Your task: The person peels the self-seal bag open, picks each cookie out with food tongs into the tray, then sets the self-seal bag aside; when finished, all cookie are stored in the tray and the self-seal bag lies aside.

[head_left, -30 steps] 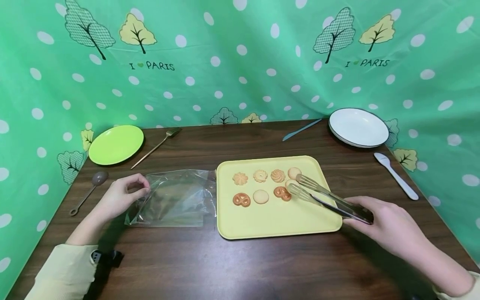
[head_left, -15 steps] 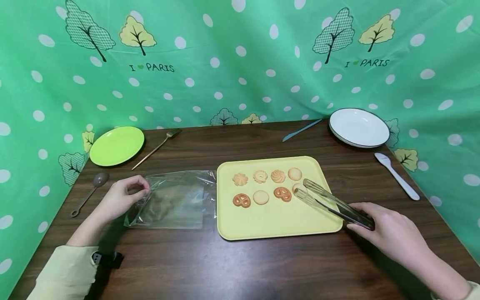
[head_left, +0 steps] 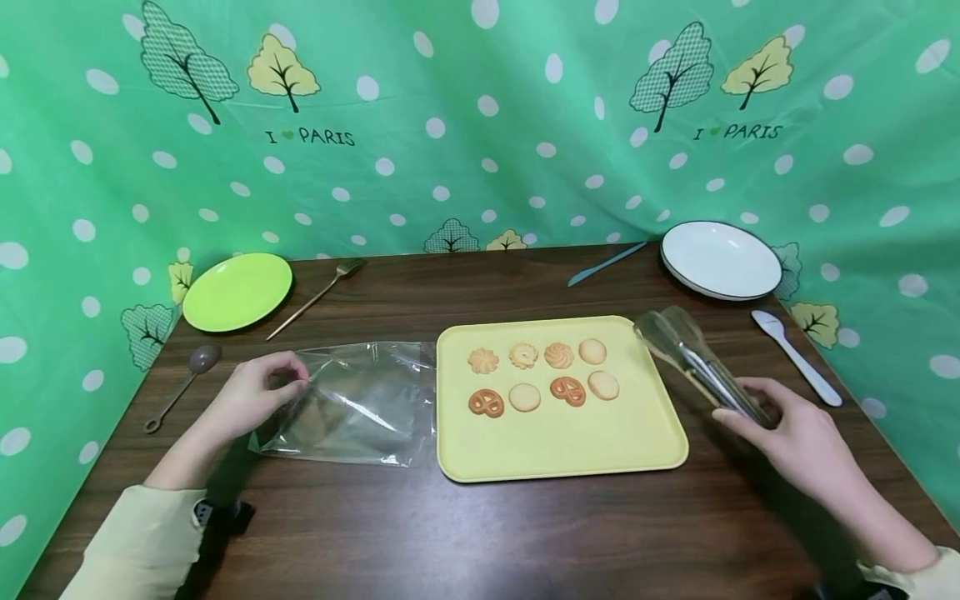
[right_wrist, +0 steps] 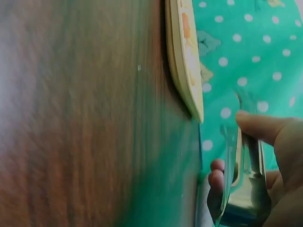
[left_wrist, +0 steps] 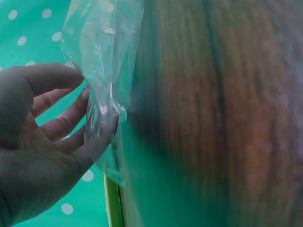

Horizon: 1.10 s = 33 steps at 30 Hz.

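In the head view my left hand (head_left: 258, 393) pinches the left end of a clear plastic bag (head_left: 360, 408) that lies flat on the table. The left wrist view shows the bag's film (left_wrist: 106, 61) between thumb and fingers. My right hand (head_left: 798, 433) grips metal tongs (head_left: 693, 358), slightly blurred, by the handle end. Their tips are over the right edge of a yellow tray (head_left: 555, 450), with no cookie between them. On the tray, several cookies form two rows, among them a swirl cookie (head_left: 558, 356), a pretzel cookie (head_left: 567, 391) and a round cookie (head_left: 603, 385) ending the front row.
A green plate (head_left: 237, 292), a fork (head_left: 315, 298) and a brown spoon (head_left: 183, 379) lie on the left. At the back right are a blue knife (head_left: 606, 264) and a white dish (head_left: 720, 260). A white knife (head_left: 797, 358) lies by the right edge.
The tongs have let go of the round cookie, which now lies at the right end of the front row. My right hand has drawn them rightward off the cookies. The left hand barely moved.
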Motion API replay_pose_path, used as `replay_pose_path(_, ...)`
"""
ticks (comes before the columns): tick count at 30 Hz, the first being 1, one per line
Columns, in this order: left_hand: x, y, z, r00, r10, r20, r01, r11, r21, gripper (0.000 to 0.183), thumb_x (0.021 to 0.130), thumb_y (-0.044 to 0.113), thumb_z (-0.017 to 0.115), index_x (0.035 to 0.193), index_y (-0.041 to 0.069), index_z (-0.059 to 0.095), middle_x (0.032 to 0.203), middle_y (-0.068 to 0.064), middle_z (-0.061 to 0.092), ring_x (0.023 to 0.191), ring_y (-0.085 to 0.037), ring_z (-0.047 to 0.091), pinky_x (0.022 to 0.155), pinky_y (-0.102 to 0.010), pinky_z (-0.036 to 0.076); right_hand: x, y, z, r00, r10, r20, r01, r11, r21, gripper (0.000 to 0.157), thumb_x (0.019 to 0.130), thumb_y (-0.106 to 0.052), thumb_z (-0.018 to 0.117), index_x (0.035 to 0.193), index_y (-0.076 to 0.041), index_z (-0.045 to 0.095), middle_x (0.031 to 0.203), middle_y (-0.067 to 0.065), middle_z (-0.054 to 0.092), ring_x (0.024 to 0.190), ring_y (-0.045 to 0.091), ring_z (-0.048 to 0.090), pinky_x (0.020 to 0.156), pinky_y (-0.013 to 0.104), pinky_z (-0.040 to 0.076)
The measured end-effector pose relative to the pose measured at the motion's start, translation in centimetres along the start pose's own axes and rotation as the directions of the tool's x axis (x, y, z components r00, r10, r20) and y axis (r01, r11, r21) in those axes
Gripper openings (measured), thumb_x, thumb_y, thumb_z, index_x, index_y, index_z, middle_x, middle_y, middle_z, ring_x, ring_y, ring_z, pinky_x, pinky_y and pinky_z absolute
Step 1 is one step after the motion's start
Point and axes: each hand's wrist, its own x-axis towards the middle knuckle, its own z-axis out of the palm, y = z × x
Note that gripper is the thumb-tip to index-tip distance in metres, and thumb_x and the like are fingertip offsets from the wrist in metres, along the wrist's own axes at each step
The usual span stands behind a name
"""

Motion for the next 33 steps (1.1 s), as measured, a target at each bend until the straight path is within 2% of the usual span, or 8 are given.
replay_pose_path(4,0.2,0.1,0.2,1.0,0.007,0.004,-0.007,1.0,0.03,0.007,0.087,0.012,0.067,0.085,0.018,0.063,0.087,0.001,0.065,0.085,-0.016,0.057,0.076,-0.038,0.044,0.8,1.3,0.4,0.998,0.062,-0.005,-0.063,0.997,-0.054,0.066,0.085,-0.047,0.067,0.124,0.003,0.049,0.078,0.012,0.059,0.059,0.015,0.047,0.05,0.03,0.034)
replay_pose_path(9,0.1,0.1,0.3,1.0,-0.001,0.014,0.0,0.999,0.052,0.008,0.087,0.012,0.067,0.084,0.017,0.062,0.084,0.002,0.064,0.083,-0.015,0.057,0.076,-0.038,0.043,1.1,2.3,0.9,0.995,0.102,0.007,-0.1,0.987,-0.129,0.072,0.085,-0.053,0.063,0.124,0.006,0.046,0.065,0.007,0.055,0.054,0.019,0.049,0.045,0.033,0.033)
replay_pose_path(12,0.1,0.0,0.2,1.0,-0.009,0.013,0.008,0.998,0.067,0.01,0.086,0.01,0.067,0.083,0.018,0.062,0.082,0.002,0.063,0.081,-0.015,0.056,0.074,-0.037,0.043,1.3,2.4,1.1,0.992,0.122,0.039,-0.113,0.977,-0.182,0.079,0.085,-0.057,0.061,0.124,0.008,0.043,0.068,0.017,0.058,0.053,0.027,0.054,0.043,0.038,0.035)
replay_pose_path(16,0.2,0.1,0.2,0.999,-0.015,0.031,0.012,0.996,0.085,0.013,0.084,0.007,0.067,0.081,0.018,0.061,0.078,0.003,0.061,0.076,-0.015,0.055,0.071,-0.035,0.041,1.6,2.2,0.9,0.986,0.133,0.096,-0.105,0.962,-0.252,0.084,0.083,-0.062,0.059,0.121,0.01,0.039,0.083,0.029,0.059,0.056,0.035,0.056,0.041,0.042,0.036)
replay_pose_path(23,0.7,0.3,0.7,0.998,0.004,0.058,-0.012,0.99,0.137,0.016,0.083,0.005,0.067,0.078,0.019,0.059,0.074,0.004,0.057,0.071,-0.014,0.051,0.067,-0.033,0.04,2.2,1.7,-0.1,0.934,0.225,0.277,-0.115,0.924,-0.364,0.1,0.077,-0.079,0.047,0.111,0.014,0.03,0.067,0.016,0.053,0.052,0.028,0.052,0.041,0.042,0.035)
replay_pose_path(28,1.1,0.8,0.5,0.997,0.011,0.078,-0.022,0.989,0.149,0.014,0.082,0.004,0.067,0.081,0.016,0.06,0.074,0.003,0.058,0.071,-0.014,0.053,0.068,-0.033,0.042,2.6,1.7,-0.6,0.907,0.25,0.339,-0.103,0.912,-0.397,0.115,0.076,-0.082,0.044,0.114,0.024,0.023,0.07,0.021,0.054,0.054,0.031,0.053,0.047,0.044,0.04)
replay_pose_path(30,1.4,1.3,0.1,0.994,0.01,0.105,-0.027,0.987,0.161,0.013,0.081,0.003,0.065,0.084,0.015,0.06,0.075,0.003,0.059,0.072,-0.014,0.053,0.067,-0.033,0.042,2.8,1.6,-0.9,0.916,0.223,0.334,-0.076,0.913,-0.4,0.115,0.077,-0.081,0.043,0.115,0.026,0.023,0.077,0.027,0.055,0.058,0.033,0.055,0.052,0.046,0.042)
replay_pose_path(33,2.2,2.5,-0.9,0.99,0.021,0.139,-0.047,0.981,0.19,0.014,0.079,0.001,0.063,0.087,0.012,0.062,0.077,0.001,0.061,0.073,-0.015,0.054,0.066,-0.034,0.043,3.8,0.3,-1.5,0.952,0.154,0.266,-0.042,0.923,-0.383,0.104,0.082,-0.077,0.042,0.119,0.02,0.031,0.095,0.033,0.054,0.07,0.042,0.057,0.053,0.049,0.041)
